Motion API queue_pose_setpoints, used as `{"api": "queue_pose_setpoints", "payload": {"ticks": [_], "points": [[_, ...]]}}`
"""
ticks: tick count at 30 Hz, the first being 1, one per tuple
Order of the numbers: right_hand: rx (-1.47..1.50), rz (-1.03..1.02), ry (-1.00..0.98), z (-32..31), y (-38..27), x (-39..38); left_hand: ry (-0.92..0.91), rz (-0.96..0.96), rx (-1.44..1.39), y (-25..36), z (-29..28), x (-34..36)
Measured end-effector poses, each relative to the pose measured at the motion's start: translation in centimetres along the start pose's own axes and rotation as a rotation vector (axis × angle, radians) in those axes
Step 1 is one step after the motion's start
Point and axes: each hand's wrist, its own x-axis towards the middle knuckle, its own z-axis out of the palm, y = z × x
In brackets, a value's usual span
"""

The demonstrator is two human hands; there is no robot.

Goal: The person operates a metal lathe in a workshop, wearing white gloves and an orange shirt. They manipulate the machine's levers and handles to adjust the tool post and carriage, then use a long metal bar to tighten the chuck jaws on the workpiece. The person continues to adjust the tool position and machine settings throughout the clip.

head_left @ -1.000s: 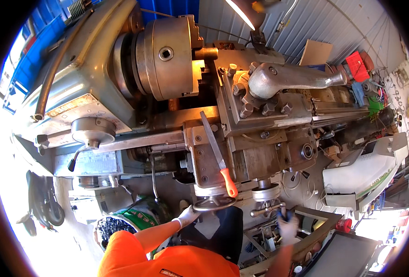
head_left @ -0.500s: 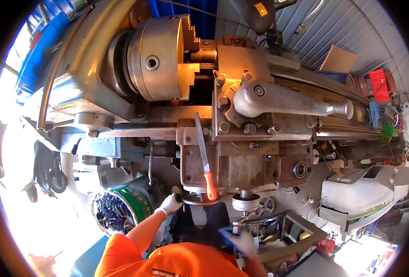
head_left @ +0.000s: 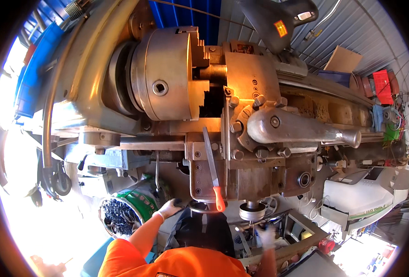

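Observation:
My left hand [head_left: 169, 209], in a white glove, is closed round the dark knob [head_left: 178, 202] on the rim of the lathe's carriage handwheel [head_left: 196, 208]. My right hand [head_left: 266, 237] is gloved and smeared by motion; its fingers cannot be made out. It is beside the cross-slide crank, below the round dial [head_left: 252, 212]. A file [head_left: 211, 159] with an orange handle lies on the carriage, its handle end over the handwheel. Behind it are the three-jaw chuck [head_left: 165, 76], with a metal workpiece [head_left: 213, 72] beside its jaws, and the toolpost with its large clamping lever [head_left: 301, 127].
A green bucket [head_left: 142, 198] of dark metal chips stands left of my left arm. Beyond the toolpost hangs a black lamp-like housing [head_left: 278, 23]. On the right are a white-grey machine cover [head_left: 359, 194] and an open metal frame [head_left: 306, 233]; a red basket [head_left: 382, 87] stands farther back.
My right hand has moved right, and the crank beside it has turned. My left hand stays on the handwheel knob. The whole view has shifted, so the lathe appears lower and more to the right.

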Motion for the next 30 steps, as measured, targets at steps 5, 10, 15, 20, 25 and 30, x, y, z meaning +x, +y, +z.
{"api": "queue_pose_setpoints", "payload": {"ticks": [5, 10, 15, 20, 25, 30], "points": [[0.257, 0.252, -0.297, 6.3, -6.1, -4.8, -0.32, 0.01, -0.307, 7.8, 1.9, 0.7], [0.365, 0.201, -0.017, -0.8, -1.9, -2.5, -0.358, -0.168, -0.244, 7.0, 3.1, 0.8], [0.012, 0.129, 0.068, 13.9, 4.2, -4.3, -0.284, -0.152, -0.302, 2.3, 5.5, 2.6], [0.431, 0.299, -0.139, -2.4, -3.3, -4.2, -0.252, -0.145, -0.396, 3.2, 5.7, -0.3], [0.048, 0.201, 0.067, 10.5, 5.7, -1.6, -0.239, -0.116, -0.283, 7.2, 5.5, -4.1], [0.499, 0.37, -0.419, 2.2, -3.7, -5.6, -0.35, -0.016, -0.163, 13.2, 5.1, -6.1]]}}
